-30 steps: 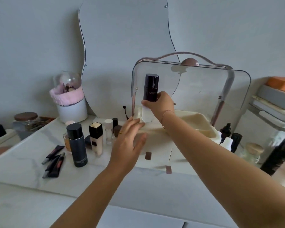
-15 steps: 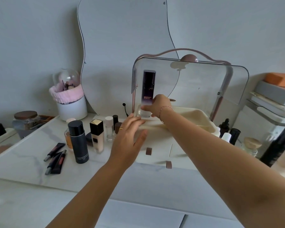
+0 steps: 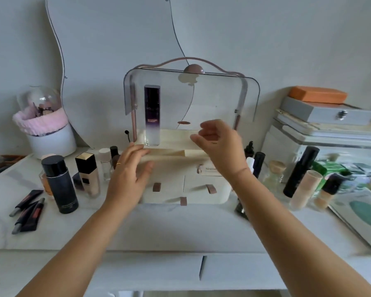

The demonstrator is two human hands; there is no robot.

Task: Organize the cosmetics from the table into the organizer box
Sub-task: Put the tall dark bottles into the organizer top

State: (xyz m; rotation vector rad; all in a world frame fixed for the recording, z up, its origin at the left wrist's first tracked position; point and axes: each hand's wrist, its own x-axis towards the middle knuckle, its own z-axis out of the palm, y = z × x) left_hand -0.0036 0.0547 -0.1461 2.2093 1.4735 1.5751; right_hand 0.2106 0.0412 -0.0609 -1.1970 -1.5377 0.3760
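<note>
A cream organizer box [image 3: 193,166] with a raised clear lid [image 3: 201,97] stands mid-table. A tall dark purple bottle [image 3: 152,114] stands upright in its back left corner. My left hand [image 3: 129,170] rests with straight fingers on the box's front left edge. My right hand [image 3: 219,144] hovers over the box's right side, fingers loosely curled, holding nothing. Left of the box stand a black bottle [image 3: 60,183], a foundation bottle [image 3: 88,174] and small vials [image 3: 105,161]; dark tubes [image 3: 27,209] lie flat. Right of the box stand a tall black bottle [image 3: 300,170], a beige tube [image 3: 304,189] and dropper bottles [image 3: 253,159].
A wavy mirror [image 3: 116,50] leans on the wall behind. A white pot with a pink band [image 3: 45,129] sits back left. Stacked boxes [image 3: 328,112] and a green packet [image 3: 334,170] crowd the right. The box has small drawers with brown tabs [image 3: 156,187].
My right hand has let go of the purple bottle, which now stands in the box, and has moved right and back. My left hand stays at the box's front left.
</note>
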